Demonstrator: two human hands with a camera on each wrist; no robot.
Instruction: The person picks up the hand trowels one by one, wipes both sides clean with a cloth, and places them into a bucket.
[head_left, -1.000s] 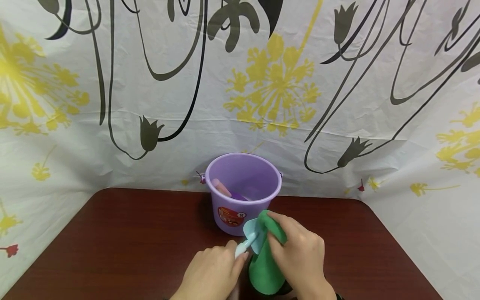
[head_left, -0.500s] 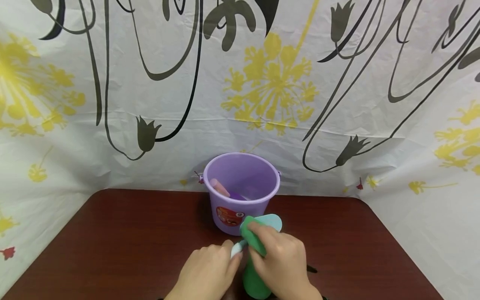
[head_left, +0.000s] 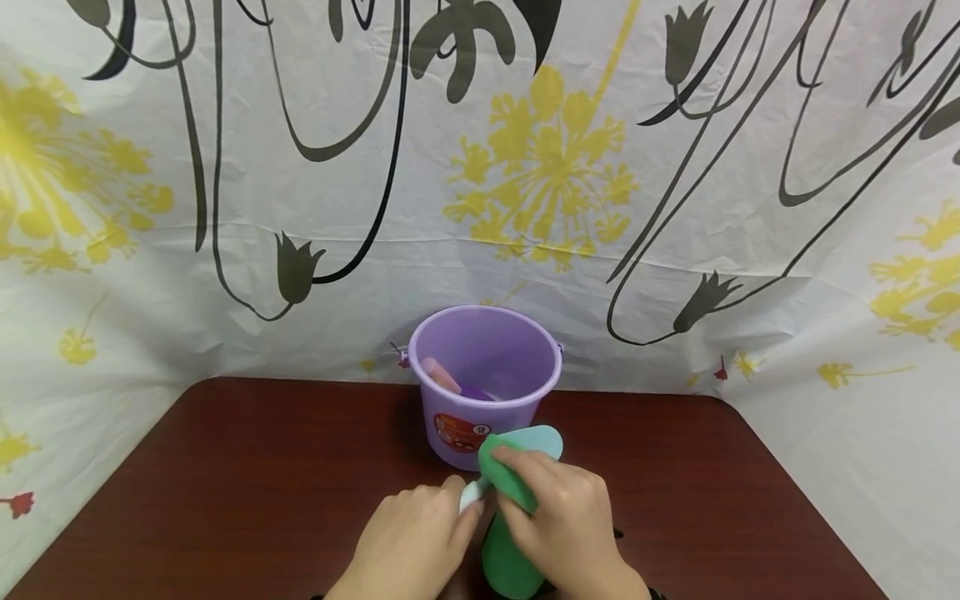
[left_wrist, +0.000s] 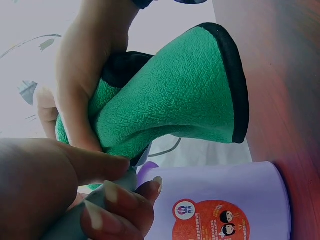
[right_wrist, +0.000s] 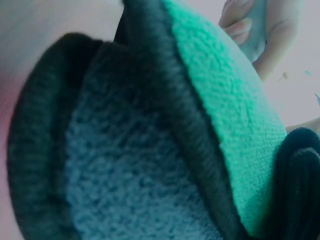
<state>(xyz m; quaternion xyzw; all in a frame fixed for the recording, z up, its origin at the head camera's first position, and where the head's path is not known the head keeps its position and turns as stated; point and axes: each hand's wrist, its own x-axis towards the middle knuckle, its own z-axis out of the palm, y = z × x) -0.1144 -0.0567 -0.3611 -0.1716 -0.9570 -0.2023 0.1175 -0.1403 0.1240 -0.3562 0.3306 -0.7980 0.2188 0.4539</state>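
Note:
My left hand [head_left: 408, 537] grips the pale handle of a light-blue toy shovel [head_left: 542, 437], seen in the head view with its flat, rounded blade pointing up and right. Folded over the shovel near its neck is a green cloth [left_wrist: 175, 85] with black edging. My right hand [head_left: 566, 517] pinches the cloth there, and the rest of it hangs below. Up close in the right wrist view, the cloth [right_wrist: 225, 125] shows a dark grey-blue reverse side. It hides part of the shovel. Both hands are close together, in front of the purple bucket [head_left: 487, 404].
The bucket stands at the back of the dark red-brown table [head_left: 262, 483], holding a pink-handled item [head_left: 441, 375] and something purple. A red label [left_wrist: 210, 220] is on its front. Behind the table hangs a white curtain [head_left: 465, 192] with yellow and dark floral prints.
The right hand and cloth have moved left and down along the shovel toward its handle. The blade, partly covered before, now sticks out to the right beyond the cloth. The left hand keeps its grip.

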